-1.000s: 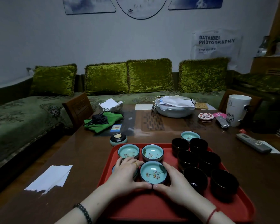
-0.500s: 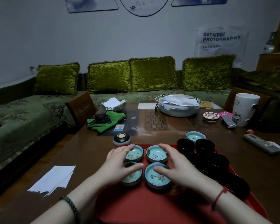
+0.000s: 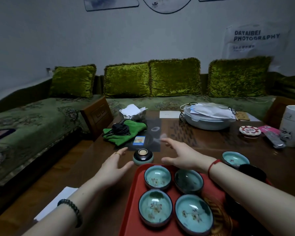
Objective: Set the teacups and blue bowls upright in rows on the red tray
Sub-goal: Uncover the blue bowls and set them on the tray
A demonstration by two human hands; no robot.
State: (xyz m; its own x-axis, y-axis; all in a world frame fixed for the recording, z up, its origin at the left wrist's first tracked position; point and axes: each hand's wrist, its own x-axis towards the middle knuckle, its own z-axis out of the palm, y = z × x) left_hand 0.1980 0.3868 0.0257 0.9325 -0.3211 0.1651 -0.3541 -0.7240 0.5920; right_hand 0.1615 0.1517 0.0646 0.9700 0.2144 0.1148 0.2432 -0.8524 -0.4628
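Several blue bowls stand upright in two rows on the red tray [image 3: 134, 200]; the nearest pair are a left bowl [image 3: 155, 207] and a right bowl [image 3: 194, 214]. An upside-down bowl [image 3: 143, 157] sits on the table just beyond the tray's far left corner. My left hand [image 3: 113, 168] is open to its left, and my right hand [image 3: 180, 155] is open to its right; neither touches it. Another upright blue bowl [image 3: 235, 158] stands off the tray at the right. A dark teacup [image 3: 252, 171] shows behind my right forearm.
On the brown table lie a green cloth [image 3: 124, 133] with a black cable, a small card [image 3: 139, 140], a covered white dish [image 3: 209, 119], a remote [image 3: 273, 140] and a white mug [image 3: 294, 127]. White paper [image 3: 58, 200] lies at the left edge. A green sofa surrounds the table.
Both hands have left the bowls on the tray and moved forward, spreading either side of the upside-down bowl. The view has tilted closer over the tray.
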